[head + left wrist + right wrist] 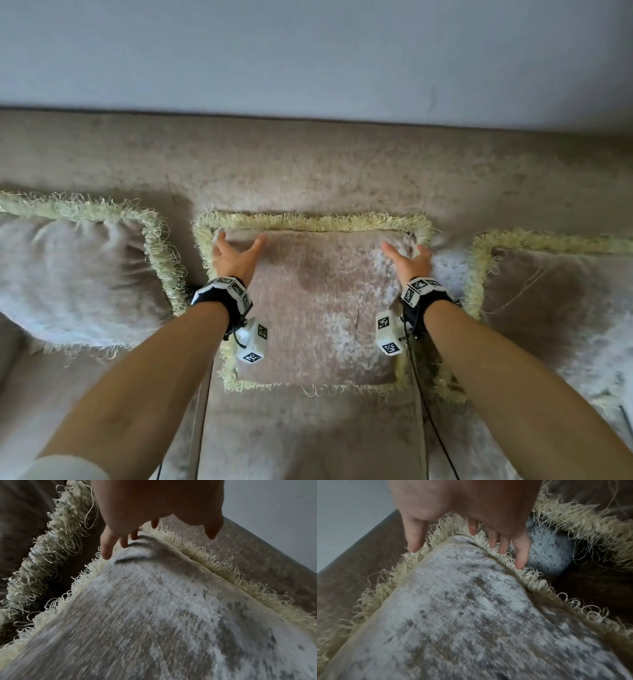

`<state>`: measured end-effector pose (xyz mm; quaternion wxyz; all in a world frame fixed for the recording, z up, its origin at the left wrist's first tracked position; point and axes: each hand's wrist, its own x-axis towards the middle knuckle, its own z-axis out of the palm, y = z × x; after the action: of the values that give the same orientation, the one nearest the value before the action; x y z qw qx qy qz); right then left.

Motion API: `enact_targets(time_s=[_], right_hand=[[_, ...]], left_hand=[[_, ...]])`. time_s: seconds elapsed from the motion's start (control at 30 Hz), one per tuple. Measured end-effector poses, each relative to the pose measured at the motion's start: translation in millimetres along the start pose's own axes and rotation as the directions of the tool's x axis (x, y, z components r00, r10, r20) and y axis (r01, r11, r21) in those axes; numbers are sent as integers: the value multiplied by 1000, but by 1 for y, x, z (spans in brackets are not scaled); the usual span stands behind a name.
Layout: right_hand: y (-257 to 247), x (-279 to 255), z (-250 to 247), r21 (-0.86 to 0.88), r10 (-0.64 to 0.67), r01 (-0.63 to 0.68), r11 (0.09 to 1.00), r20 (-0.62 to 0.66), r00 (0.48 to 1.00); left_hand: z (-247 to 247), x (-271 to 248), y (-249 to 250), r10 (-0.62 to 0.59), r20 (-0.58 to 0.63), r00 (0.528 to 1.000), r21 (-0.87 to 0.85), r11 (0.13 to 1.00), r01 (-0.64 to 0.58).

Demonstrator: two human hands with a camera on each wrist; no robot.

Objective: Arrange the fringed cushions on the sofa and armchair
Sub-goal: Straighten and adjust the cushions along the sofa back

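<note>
A taupe velvet cushion [318, 308] with a pale yellow fringe leans on the sofa backrest [308, 171], in the middle. My left hand [239, 248] lies spread on its top left corner, fingers straight. In the left wrist view the left hand's fingertips [124, 543] touch the wrinkled corner of the cushion [154, 615]. My right hand [406, 254] rests on the top right corner. In the right wrist view the right hand's fingers [520, 561] reach over the fringe [532, 582] while the thumb sits on the top edge. Two matching cushions stand at the left [75, 274] and right [555, 301].
A grey wall [308, 51] rises behind the sofa. The seat [308, 438] stretches out in front of the middle cushion. The left cushion's fringe [42, 563] lies close beside my left hand. Cables hang from both wrist cameras.
</note>
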<state>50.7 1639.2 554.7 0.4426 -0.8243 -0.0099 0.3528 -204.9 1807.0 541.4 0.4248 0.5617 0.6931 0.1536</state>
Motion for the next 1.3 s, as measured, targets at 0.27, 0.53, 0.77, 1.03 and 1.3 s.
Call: enact_targets(time_s=[0.27, 0.53, 0.77, 1.03, 1.3], right_hand=[[-3, 28, 2, -17, 19, -19, 1000, 27, 999], [-8, 43, 9, 44, 0, -4, 999, 73, 997], [-3, 37, 19, 76, -77, 76, 994, 6, 997], [-15, 15, 7, 131, -91, 101, 986, -80, 993], [-11, 3, -20, 148, -34, 56, 987, -149, 988]], left_hand=[[7, 30, -1, -161, -66, 985, -57, 986, 158], [1, 50, -5, -277, -45, 960, -222, 940, 260], [-5, 44, 1, -264, -50, 963, -254, 936, 244], [-11, 23, 11, -202, -103, 974, -299, 940, 163], [-22, 18, 17, -217, -77, 973, -290, 939, 186]])
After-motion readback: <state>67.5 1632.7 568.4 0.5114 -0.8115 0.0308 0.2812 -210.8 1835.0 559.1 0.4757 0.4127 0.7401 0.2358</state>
